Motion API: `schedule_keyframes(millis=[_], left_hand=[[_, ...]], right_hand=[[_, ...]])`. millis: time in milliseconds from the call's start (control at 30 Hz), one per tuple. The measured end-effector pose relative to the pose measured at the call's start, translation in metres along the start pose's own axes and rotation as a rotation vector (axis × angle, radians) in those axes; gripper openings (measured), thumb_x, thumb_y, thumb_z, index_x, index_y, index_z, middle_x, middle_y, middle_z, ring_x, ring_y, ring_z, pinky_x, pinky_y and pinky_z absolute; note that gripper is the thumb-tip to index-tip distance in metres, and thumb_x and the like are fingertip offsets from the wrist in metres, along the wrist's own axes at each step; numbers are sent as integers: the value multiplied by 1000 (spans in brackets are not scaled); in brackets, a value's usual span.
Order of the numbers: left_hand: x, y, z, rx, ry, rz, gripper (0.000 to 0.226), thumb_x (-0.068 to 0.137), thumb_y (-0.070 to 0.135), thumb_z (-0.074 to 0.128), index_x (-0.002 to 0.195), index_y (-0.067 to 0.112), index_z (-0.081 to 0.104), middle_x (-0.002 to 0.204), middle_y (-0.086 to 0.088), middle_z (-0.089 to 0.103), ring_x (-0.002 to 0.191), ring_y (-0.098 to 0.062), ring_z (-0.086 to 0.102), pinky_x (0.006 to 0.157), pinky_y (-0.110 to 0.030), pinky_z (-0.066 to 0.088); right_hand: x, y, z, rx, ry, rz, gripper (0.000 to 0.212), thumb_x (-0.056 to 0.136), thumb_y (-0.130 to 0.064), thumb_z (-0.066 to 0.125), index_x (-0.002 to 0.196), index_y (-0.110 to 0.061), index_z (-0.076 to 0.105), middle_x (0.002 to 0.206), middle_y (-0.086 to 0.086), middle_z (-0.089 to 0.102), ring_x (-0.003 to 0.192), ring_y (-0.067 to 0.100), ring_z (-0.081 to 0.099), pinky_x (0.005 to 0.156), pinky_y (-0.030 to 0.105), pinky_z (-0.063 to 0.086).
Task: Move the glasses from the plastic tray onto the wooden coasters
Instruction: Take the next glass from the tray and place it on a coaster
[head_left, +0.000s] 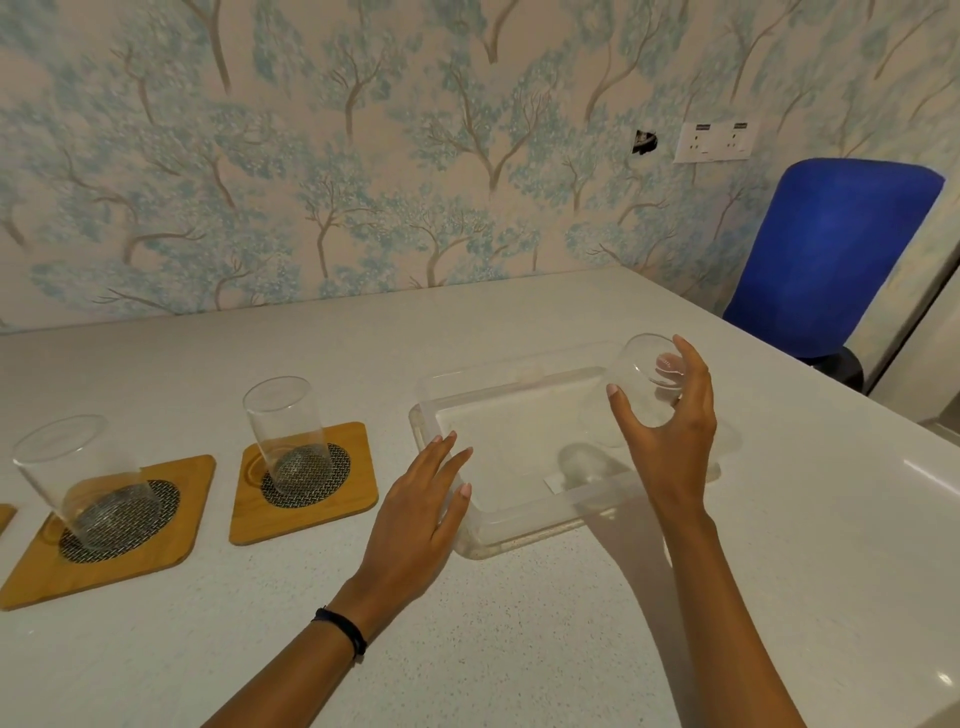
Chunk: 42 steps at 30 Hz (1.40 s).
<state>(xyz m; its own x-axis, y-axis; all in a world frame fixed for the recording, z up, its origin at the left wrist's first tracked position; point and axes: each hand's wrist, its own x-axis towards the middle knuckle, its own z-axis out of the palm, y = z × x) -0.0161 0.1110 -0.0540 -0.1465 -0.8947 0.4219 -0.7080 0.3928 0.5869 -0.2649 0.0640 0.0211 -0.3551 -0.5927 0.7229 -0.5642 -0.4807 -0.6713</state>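
A clear plastic tray (498, 525) lies on the white table right of centre. My right hand (670, 431) grips a clear glass (644, 384) and holds it tilted above the tray's right side. My left hand (421, 514) rests flat with fingers apart against the tray's left wall. Two wooden coasters with dark mesh centres lie to the left: the nearer coaster (306, 499) carries an upright glass (288, 431), and the left coaster (119, 535) carries another glass (78, 478). A sliver of a third coaster (5, 517) shows at the left edge.
The white table (519, 623) meets a tree-patterned wall at the back. A blue chair (826, 249) stands past the table's far right corner. A wall socket (717, 141) sits above it.
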Motion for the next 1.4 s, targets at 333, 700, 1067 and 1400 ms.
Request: schedule_keyframes(millis=[333, 700, 1067, 1400], left_hand=[[-3, -11, -25, 178, -3, 10, 50, 96, 52, 21, 143, 35, 22, 153, 10, 22, 138, 3, 8, 113, -24, 8], [-61, -37, -91, 265, 74, -12, 40, 97, 42, 35, 135, 31, 41, 146, 11, 36, 134, 4, 21, 109, -22, 20], [-136, -91, -185, 434, 66, -125, 53, 93, 48, 26, 128, 19, 53, 138, -3, 51, 132, -17, 40, 105, -29, 31], [-180, -144, -256, 436, 67, -227, 39, 93, 24, 50, 131, 16, 49, 142, -6, 47, 132, -20, 41, 105, -29, 32]], right_hand=[[-28, -33, 26, 93, -260, -96, 73, 74, -44, 70, 136, -29, 35, 117, -10, 49, 104, -5, 49, 86, 4, 37], [-58, -85, 51, 390, -322, -13, 69, 71, -45, 70, 132, -31, 40, 119, -22, 51, 110, 3, 54, 87, 20, 51], [-106, -141, 88, 463, -451, 7, 68, 70, -47, 70, 130, -35, 40, 119, -19, 52, 108, 2, 54, 84, 18, 51], [-155, -203, 132, 461, -533, 37, 70, 70, -47, 71, 130, -32, 41, 119, -19, 53, 112, 1, 53, 89, 30, 52]])
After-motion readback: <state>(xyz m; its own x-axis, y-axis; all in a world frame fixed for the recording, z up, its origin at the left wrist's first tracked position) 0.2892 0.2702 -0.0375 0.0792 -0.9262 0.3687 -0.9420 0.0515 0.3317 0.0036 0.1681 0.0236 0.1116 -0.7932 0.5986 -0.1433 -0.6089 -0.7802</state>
